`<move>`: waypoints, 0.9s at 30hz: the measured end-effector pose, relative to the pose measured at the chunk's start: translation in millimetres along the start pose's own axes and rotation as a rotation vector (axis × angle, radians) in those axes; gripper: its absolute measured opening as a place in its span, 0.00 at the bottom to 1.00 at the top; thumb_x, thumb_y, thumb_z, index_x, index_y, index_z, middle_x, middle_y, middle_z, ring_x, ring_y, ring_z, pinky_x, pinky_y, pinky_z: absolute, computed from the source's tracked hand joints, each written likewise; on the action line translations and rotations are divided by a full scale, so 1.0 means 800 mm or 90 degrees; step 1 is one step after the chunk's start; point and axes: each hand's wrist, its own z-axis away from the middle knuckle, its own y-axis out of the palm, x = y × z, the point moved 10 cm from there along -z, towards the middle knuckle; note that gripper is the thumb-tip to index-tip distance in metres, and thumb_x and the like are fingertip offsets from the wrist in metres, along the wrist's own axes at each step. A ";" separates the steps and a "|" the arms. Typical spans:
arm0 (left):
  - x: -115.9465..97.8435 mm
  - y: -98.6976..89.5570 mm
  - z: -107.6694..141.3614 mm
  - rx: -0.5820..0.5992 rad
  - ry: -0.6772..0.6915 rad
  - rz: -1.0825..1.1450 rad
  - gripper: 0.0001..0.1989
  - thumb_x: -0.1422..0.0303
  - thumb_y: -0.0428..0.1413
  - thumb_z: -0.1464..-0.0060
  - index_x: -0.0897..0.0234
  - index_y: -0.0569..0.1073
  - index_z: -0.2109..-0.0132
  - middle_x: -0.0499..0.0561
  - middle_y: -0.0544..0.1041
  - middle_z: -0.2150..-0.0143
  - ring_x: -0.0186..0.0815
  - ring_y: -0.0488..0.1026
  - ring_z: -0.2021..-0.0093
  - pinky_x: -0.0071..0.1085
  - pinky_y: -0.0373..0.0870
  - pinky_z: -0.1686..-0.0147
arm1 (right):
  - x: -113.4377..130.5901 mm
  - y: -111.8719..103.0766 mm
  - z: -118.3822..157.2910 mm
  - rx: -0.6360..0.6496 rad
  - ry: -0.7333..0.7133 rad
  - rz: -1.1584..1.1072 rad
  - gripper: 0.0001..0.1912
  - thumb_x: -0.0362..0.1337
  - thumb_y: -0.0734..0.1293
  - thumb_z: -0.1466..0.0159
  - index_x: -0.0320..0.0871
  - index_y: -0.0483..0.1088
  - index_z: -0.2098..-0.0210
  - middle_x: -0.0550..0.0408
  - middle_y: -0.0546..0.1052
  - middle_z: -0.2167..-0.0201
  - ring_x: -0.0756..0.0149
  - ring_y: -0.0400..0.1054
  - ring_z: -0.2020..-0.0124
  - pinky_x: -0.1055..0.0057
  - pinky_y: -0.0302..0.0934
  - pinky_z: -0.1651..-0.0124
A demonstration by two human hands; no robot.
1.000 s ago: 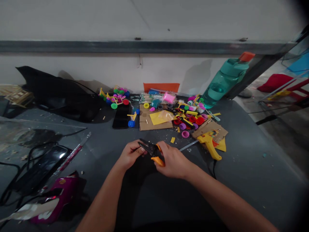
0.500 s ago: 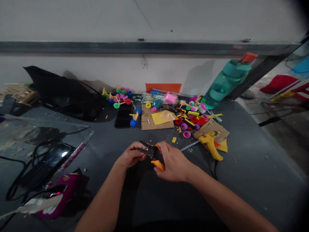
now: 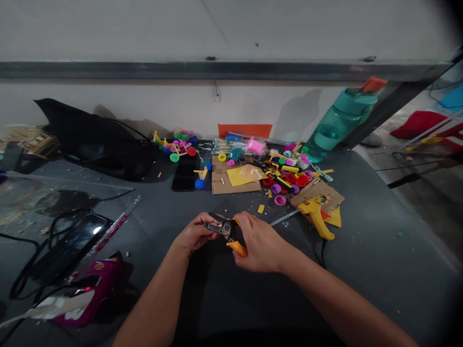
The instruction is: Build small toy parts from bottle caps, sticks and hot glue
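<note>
My right hand (image 3: 258, 241) is wrapped round the orange handles of a black wire stripper (image 3: 226, 228), whose jaws are spread and point left. Close against those jaws is my left hand (image 3: 198, 233), its fingers closed in a pinch. A small pale piece shows between the jaws by the left fingertips, too small to name; the rest of what the left fingers hold is hidden. Beyond the hands lie brown cardboard (image 3: 220, 185) with yellow paper (image 3: 237, 176) on it, and a blue-wheeled yellow piece (image 3: 199, 183).
A yellow glue gun (image 3: 314, 219) rests at the right on cardboard. Behind it leans a teal bottle (image 3: 334, 125). Colourful caps (image 3: 279, 200) crowd the back. A black phone (image 3: 184, 174), a black bag (image 3: 97, 144), cables and a magenta device (image 3: 92, 294) lie leftward.
The jaws of the wire stripper have shifted slightly and stand a little wider apart. Both hands stay in nearly the same place.
</note>
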 end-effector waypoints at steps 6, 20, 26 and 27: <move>-0.004 0.012 0.000 0.027 -0.003 -0.006 0.16 0.64 0.66 0.71 0.69 0.77 0.71 0.48 0.70 0.81 0.25 0.60 0.84 0.22 0.53 0.84 | -0.009 0.006 0.003 0.034 0.032 0.025 0.21 0.38 0.62 0.48 0.40 0.55 0.55 0.47 0.70 0.64 0.60 0.67 0.69 0.66 0.58 0.67; -0.006 0.000 0.001 0.015 0.027 0.002 0.10 0.67 0.65 0.69 0.68 0.77 0.76 0.53 0.75 0.70 0.24 0.63 0.82 0.22 0.55 0.84 | 0.004 -0.004 0.001 -0.038 0.007 -0.026 0.28 0.41 0.65 0.50 0.39 0.55 0.53 0.46 0.66 0.59 0.58 0.63 0.60 0.61 0.60 0.57; -0.008 0.001 0.002 0.009 0.034 0.004 0.08 0.68 0.65 0.68 0.68 0.76 0.77 0.54 0.76 0.67 0.25 0.64 0.82 0.22 0.57 0.84 | 0.007 -0.002 0.000 -0.048 -0.018 -0.015 0.33 0.42 0.65 0.52 0.37 0.53 0.50 0.44 0.65 0.57 0.55 0.60 0.56 0.58 0.57 0.51; -0.009 0.003 0.002 0.014 0.035 -0.004 0.08 0.68 0.65 0.67 0.69 0.76 0.78 0.54 0.76 0.68 0.25 0.64 0.81 0.22 0.57 0.84 | 0.007 -0.002 0.001 -0.045 -0.018 -0.019 0.33 0.42 0.66 0.52 0.36 0.53 0.50 0.43 0.64 0.57 0.55 0.60 0.55 0.58 0.57 0.51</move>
